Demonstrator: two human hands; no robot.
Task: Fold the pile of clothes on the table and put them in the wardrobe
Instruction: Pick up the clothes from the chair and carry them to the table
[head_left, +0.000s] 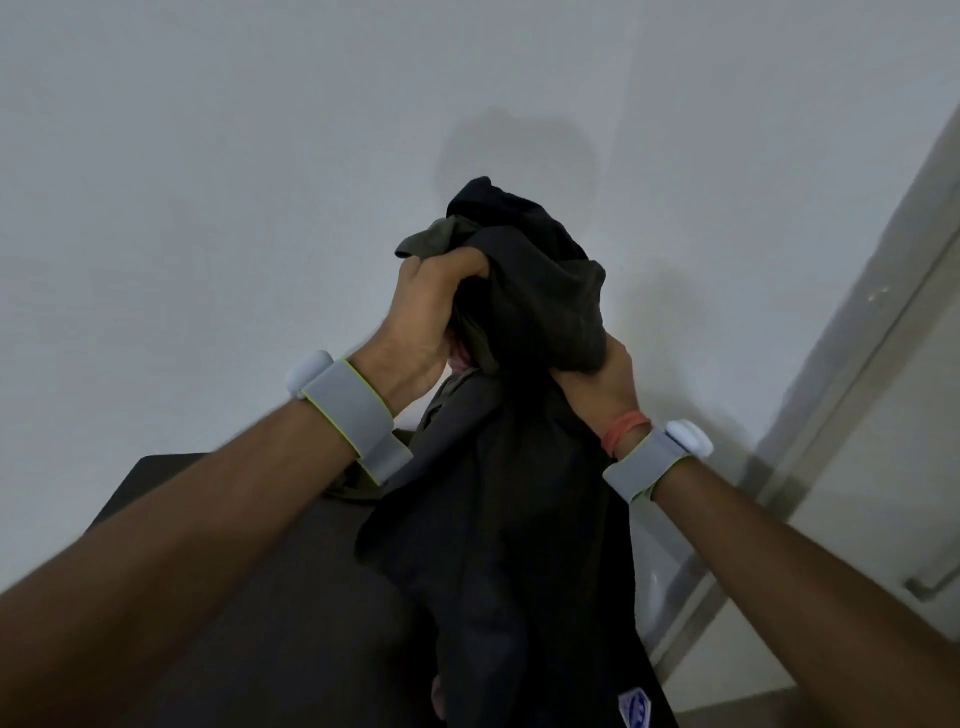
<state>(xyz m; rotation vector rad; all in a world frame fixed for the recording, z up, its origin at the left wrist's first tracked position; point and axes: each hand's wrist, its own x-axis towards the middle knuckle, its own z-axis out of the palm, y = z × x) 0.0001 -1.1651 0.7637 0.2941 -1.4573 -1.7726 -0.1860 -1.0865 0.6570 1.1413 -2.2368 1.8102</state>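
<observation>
Clothes (524, 312) (dark bundle) hang above table (311, 623), white wall (208, 182) behind; left hand (423, 317) and right hand (605, 387) fingers clamped on them.

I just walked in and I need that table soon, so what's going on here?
A person is holding a bunched-up dark garment in the air in front of a plain wall. The left hand grips the top of the bunch and the right hand grips it a little lower on the other side. Some olive-green cloth is caught up in the bunch. The rest of the garment hangs down over the dark table. Nothing in view looks folded yet.
</observation>
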